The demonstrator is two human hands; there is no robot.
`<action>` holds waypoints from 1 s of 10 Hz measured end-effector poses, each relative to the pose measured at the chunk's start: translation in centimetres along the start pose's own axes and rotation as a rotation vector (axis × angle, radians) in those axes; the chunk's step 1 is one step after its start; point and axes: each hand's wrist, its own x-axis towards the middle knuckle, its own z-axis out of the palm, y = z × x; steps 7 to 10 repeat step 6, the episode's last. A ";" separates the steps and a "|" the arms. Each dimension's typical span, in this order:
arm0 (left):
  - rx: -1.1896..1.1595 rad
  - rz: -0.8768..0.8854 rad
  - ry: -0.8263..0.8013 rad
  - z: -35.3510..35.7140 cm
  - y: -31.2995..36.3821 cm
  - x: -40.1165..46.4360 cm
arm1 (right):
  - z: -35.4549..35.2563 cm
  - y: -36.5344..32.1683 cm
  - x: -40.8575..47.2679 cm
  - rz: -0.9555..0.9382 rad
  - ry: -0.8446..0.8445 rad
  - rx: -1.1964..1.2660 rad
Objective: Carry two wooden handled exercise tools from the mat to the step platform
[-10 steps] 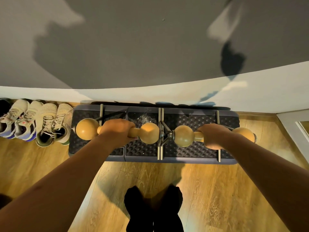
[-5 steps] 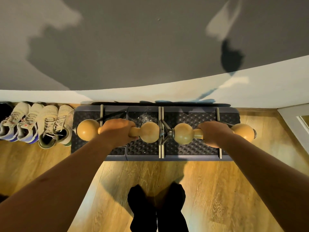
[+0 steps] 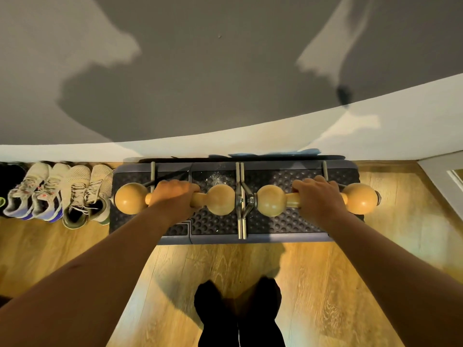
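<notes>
Two wooden handled exercise tools with round wooden ends and metal feet sit end to end on the dark, studded step platform (image 3: 215, 225) against the wall. My left hand (image 3: 172, 196) is wrapped over the handle of the left tool (image 3: 221, 199). My right hand (image 3: 317, 196) is wrapped over the handle of the right tool (image 3: 271, 200). The metal feet of both tools rest across the platform's top. No mat is in view.
Several sports shoes (image 3: 75, 194) line the wall left of the platform. A grey wall with a white skirting (image 3: 375, 139) rises right behind it. A white door frame (image 3: 443, 176) stands at the right. My dark-socked feet (image 3: 238, 314) are on the wooden floor.
Both hands have stayed on the handles, with the tools settled on the platform. The view has tilted slightly, and the fingers now look a little looser over the handles.
</notes>
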 end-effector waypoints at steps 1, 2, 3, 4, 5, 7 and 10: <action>0.101 -0.049 0.043 0.4 0.4 0.1 | 0.3 0.4 -0.1 -0.024 0.006 0.040; 0.109 -0.093 0.050 0.4 0.6 0.1 | 0.0 0.7 -0.2 -0.047 0.006 0.095; 0.068 -0.122 0.027 0.3 1.0 -0.6 | -0.2 0.8 -0.5 -0.080 -0.034 0.117; 0.018 -0.102 0.009 0.0 1.1 -1.3 | -0.5 0.7 -0.7 -0.108 -0.058 0.172; -0.047 -0.046 -0.002 -1.0 1.1 -3.2 | -1.9 -0.1 -1.7 -0.157 -0.079 0.229; -0.092 0.001 -0.010 -3.0 1.4 -4.3 | -3.8 -1.3 -2.8 -0.187 -0.065 0.284; -0.092 0.001 -0.010 -3.0 1.4 -4.3 | -3.8 -1.3 -2.8 -0.187 -0.065 0.284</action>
